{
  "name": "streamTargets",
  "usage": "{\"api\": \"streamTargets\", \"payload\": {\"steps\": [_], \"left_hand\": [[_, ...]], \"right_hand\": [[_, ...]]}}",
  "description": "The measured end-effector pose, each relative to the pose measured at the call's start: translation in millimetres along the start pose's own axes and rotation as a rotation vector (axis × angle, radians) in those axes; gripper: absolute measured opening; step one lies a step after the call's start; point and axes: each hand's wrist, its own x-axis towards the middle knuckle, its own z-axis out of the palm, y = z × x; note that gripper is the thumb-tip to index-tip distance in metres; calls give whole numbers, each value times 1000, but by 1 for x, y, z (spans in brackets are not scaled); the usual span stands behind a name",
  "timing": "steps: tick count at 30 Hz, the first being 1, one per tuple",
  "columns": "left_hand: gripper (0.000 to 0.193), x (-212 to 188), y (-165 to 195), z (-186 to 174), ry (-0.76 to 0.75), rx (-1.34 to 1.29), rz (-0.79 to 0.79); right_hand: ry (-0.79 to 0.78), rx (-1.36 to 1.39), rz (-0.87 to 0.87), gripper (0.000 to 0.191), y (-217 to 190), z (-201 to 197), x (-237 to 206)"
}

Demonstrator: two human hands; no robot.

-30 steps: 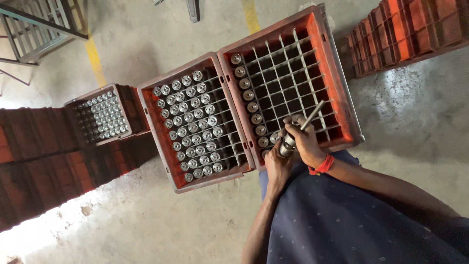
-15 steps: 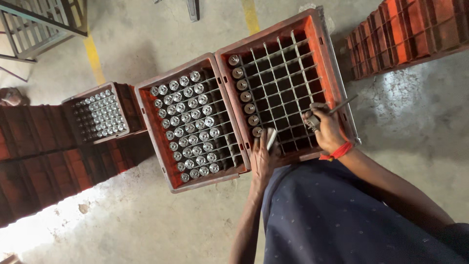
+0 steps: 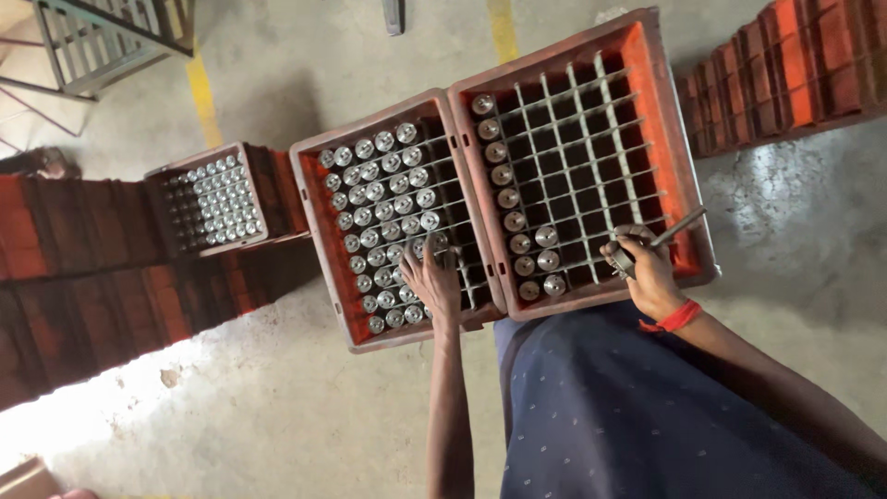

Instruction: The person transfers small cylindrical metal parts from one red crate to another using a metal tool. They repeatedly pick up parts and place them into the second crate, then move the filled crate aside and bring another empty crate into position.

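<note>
My left hand [image 3: 432, 277] has moved from the crate edge into the red plastic crate [image 3: 319, 226] packed with shiny round metal cylinders [image 3: 379, 189]; its fingers are spread wide, resting on the cylinder tops near the front rows. Just beside it, touching, sits the second red divided crate [image 3: 665, 120], mostly empty cells, one column filled. My right hand [image 3: 647, 268] is at its near corner, closed around a slim metal rod tool [image 3: 673, 227].
</note>
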Motion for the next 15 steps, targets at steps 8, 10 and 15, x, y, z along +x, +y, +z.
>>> {"api": "streamTargets", "payload": {"steps": [8, 10, 15], "left_hand": [[48, 20, -26, -37, -68, -176, 110], [48, 20, -27, -56, 49, -429, 139], [54, -9, 15, -26, -160, -1524, -316]], "right_hand": [[-46, -93, -7, 12, 11, 25, -7], [-36, -124, -7, 11, 8, 25, -15], [-105, -96, 12, 14, 9, 46, -22]]}}
